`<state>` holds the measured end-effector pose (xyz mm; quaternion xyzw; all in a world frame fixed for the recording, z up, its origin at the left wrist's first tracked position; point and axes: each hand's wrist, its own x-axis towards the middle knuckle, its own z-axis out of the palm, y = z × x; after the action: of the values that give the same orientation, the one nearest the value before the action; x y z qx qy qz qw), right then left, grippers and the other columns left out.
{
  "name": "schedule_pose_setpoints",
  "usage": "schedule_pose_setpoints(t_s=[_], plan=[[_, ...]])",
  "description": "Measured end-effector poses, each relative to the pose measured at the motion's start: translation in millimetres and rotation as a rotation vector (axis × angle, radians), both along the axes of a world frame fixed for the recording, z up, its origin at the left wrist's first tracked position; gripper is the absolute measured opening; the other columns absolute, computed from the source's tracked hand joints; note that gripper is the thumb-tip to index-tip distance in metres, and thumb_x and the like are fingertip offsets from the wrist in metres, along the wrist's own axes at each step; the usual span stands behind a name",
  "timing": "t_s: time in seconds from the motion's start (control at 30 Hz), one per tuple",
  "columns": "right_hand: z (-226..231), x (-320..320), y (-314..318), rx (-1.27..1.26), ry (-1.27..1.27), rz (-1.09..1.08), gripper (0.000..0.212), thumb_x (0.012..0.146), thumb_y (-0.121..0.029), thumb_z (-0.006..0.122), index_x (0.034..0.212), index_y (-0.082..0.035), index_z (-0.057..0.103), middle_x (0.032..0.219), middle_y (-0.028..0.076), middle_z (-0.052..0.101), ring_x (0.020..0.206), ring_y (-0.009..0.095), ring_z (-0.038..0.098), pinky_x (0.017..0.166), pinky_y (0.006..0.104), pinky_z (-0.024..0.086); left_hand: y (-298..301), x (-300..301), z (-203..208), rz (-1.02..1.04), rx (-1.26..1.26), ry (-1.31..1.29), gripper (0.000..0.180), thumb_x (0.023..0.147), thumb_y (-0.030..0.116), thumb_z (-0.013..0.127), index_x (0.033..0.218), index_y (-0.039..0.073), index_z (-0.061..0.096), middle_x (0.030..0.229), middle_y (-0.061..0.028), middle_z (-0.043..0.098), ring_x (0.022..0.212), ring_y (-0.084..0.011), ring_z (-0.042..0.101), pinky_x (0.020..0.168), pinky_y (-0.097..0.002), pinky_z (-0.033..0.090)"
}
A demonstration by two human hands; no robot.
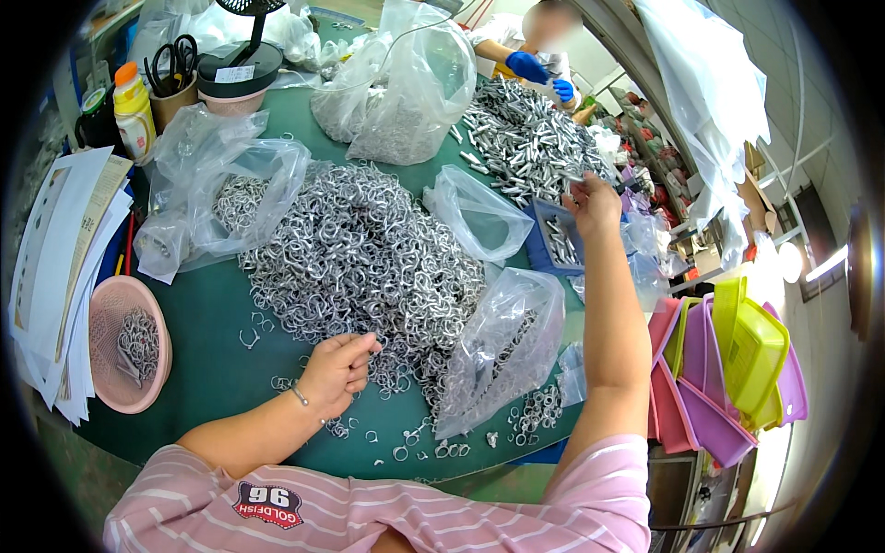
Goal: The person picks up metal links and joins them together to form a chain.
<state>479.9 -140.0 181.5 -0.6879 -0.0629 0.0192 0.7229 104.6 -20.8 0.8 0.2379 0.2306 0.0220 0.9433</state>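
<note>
A big heap of small silvery metal rings (350, 249), many with an open gap, covers the middle of the green table. At its near edge is my left hand (337, 373), fingers curled together in a pinch; whatever lies between the fingertips is too small to make out. My right hand (595, 205) reaches far right, its fingers bent close together beside a pile of short grey metal tubes (525, 134); I cannot make out what they hold. Just below that hand stands a blue bin (544, 253) with some tubes inside. Loose rings (535, 415) lie along the near edge.
Clear plastic bags (507, 350) lie around the heap. At left are a pink basket (129, 392) with metal pieces, papers (64, 267), a yellow bottle (135, 120) and scissors (175, 69). Coloured baskets (710, 387) are stacked at right. Across the table, a co-worker wears blue gloves (527, 66).
</note>
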Motion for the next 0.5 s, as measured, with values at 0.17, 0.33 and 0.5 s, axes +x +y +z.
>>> schedule_pose_setpoints(t_s=[0.17, 0.33, 0.5], plan=[[-1.9, 48.1, 9.9, 0.420, 0.279, -0.003, 0.016, 0.091, -0.009, 0.045, 0.105, -0.001, 0.044, 0.070, 0.008, 0.048, 0.058, 0.020, 0.048, 0.055, 0.0340, 0.047, -0.9, 1.5, -2.8, -0.003, -0.015, -0.012, 0.021, 0.089, 0.023, 0.060, 0.084, 0.003, 0.058, 0.057, 0.0067, 0.036, 0.045, -0.0027, 0.029, 0.040, -0.0190, 0.024], [-15.4, 26.2, 77.4, -0.219, -0.109, 0.203, 0.035, 0.077, -0.014, 0.072, 0.104, 0.001, 0.054, 0.065, 0.003, 0.051, 0.044, 0.012, 0.044, 0.035, 0.0253, 0.033, 2.7, 1.2, 0.4, 0.006, -0.014, 0.016, 0.021, 0.090, 0.023, 0.060, 0.084, 0.003, 0.059, 0.057, 0.0069, 0.036, 0.045, -0.0026, 0.028, 0.040, -0.0189, 0.024], [-28.4, 78.0, 115.0, -0.755, -0.489, -0.079, 0.078, 0.064, -0.030, 0.081, 0.122, 0.009, 0.046, 0.108, 0.024, 0.060, 0.092, 0.031, 0.063, 0.078, 0.0363, 0.050, 1.9, 2.0, 4.6, -0.028, -0.020, 0.016, 0.019, 0.090, 0.019, 0.058, 0.083, 0.001, 0.058, 0.056, 0.0056, 0.038, 0.045, -0.0035, 0.031, 0.041, -0.0191, 0.026]])
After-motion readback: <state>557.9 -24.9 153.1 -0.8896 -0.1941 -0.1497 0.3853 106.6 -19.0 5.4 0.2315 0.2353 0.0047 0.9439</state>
